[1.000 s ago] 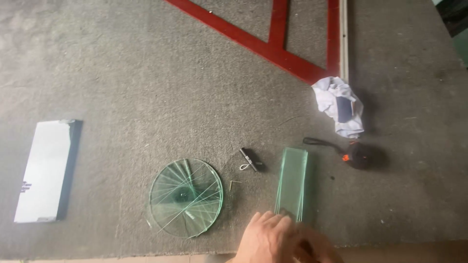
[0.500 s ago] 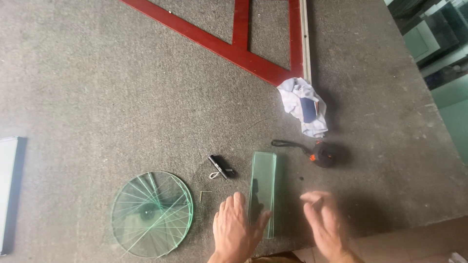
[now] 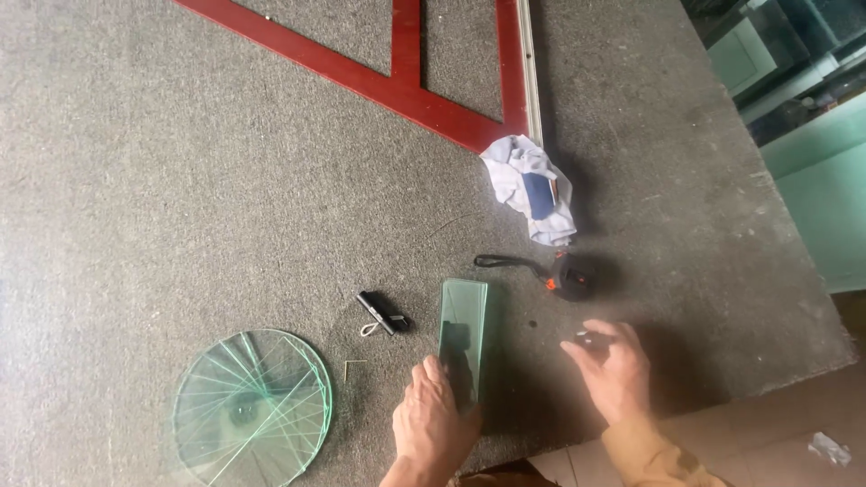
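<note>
Surface: grey felt-like tabletop (image 3: 180, 180) fills most of what we see, everything below lying on it.
Far left: we see a round stack of clear green-edged glass discs (image 3: 251, 408), fanned so that their edges cross like spokes.
Beside the discs: a thin short yellowish stick (image 3: 354, 364) lies just to their right.
Centre left: a small black pen-shaped tool with a pale cord loop (image 3: 382, 312) lies slanted, near the upper left of the glass strip.
Left hand: our left hand (image 3: 435, 422) rests flat with fingers spread narrowly on the near end of the long rectangular clear green-tinted glass strip (image 3: 463, 334), thumb at its right edge; it presses rather than clasps.
Glass strip: it lies flat, lengthwise away from us, between our two hands.
Top centre: a dark red wooden frame (image 3: 406, 81) with a pale metal rail (image 3: 528, 63) along its right side.
Centre right: a crumpled white and blue cloth (image 3: 532, 188) sits at the frame's corner.
Below the cloth: a black tape measure with an orange tab and black strap (image 3: 566, 276).
Right hand: our right hand (image 3: 613, 370) hovers just above the table, well clear of the strip, fingers curled; we cannot tell whether the fingertips pinch something small.
</note>
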